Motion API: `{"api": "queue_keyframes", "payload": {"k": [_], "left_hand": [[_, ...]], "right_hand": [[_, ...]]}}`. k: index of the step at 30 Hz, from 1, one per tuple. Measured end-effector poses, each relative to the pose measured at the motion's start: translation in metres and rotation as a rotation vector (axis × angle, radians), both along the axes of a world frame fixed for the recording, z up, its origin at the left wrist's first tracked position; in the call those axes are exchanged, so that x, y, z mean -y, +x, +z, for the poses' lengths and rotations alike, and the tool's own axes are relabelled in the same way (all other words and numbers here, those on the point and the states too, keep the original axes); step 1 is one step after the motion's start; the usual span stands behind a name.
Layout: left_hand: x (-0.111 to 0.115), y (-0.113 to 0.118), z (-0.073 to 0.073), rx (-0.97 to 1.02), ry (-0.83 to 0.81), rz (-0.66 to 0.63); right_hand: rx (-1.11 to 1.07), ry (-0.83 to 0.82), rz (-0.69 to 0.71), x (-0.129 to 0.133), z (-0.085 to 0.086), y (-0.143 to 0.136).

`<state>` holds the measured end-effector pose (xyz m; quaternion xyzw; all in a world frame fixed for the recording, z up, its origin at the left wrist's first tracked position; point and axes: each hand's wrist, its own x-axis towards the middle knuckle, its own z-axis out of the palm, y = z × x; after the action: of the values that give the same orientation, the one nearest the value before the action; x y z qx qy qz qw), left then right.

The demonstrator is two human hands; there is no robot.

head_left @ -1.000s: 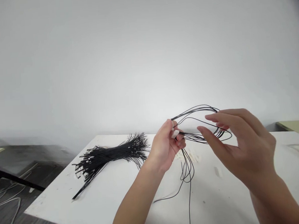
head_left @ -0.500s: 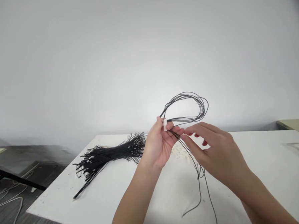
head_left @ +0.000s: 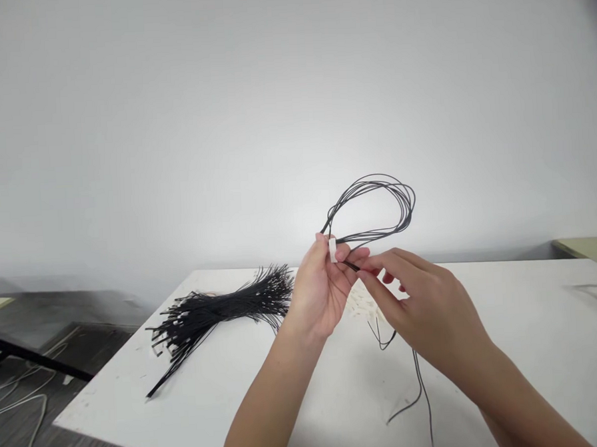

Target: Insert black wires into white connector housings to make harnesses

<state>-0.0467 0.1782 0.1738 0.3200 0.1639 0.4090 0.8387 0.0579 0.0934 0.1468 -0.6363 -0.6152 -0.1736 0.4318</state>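
Thin black wires [head_left: 402, 208] rise in a loop above my left hand [head_left: 318, 286]. That hand is closed on them, with a small white connector [head_left: 332, 250] showing at its fingers. My right hand [head_left: 422, 297] pinches the wires just to the right of the connector, thumb against fingertips. Below it, loose wire ends [head_left: 421, 384] hang over the table. A large bundle of black wires [head_left: 227, 306] lies to the left, partly behind my left hand.
The white table [head_left: 525, 345] stands against a pale wall [head_left: 253, 119]. Many small whitish pieces [head_left: 365, 303] are scattered behind my hands. Pale cables [head_left: 35, 397] run over the floor at the left. Greenish-yellow surfaces stand at both sides, one at the right [head_left: 590, 251].
My right hand has closed on the wires beside the connector and gathered them together. The hanging wire ends have shifted slightly. My left hand has moved a little to the right.
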Motion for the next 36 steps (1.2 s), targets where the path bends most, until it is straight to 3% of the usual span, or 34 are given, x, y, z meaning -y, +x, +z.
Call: {"api": "queue_keyframes", "payload": {"k": [10,14,18,23,29,36], "left_hand": [[0.004,0.005,-0.004,0.02,-0.002,0.039],[0.005,0.007,-0.007,0.046,-0.007,0.053],[0.005,0.008,-0.006,0.079,-0.051,0.06],[0.006,0.005,-0.002,0.07,-0.102,0.061],[0.002,-0.002,0.003,-0.019,-0.155,-0.008],[0.001,-0.007,0.006,-0.022,-0.127,0.005]], "right_hand": [[0.323,0.112,-0.241,-0.004,-0.006,-0.007],[0.361,0.111,-0.278,-0.008,-0.011,-0.011],[0.142,0.033,-0.132,-0.01,-0.01,-0.01],[-0.209,-0.205,0.12,-0.005,0.0,-0.006],[-0.124,-0.259,0.187,0.003,0.008,-0.005],[-0.03,-0.191,0.164,0.0,-0.001,-0.016]]}}
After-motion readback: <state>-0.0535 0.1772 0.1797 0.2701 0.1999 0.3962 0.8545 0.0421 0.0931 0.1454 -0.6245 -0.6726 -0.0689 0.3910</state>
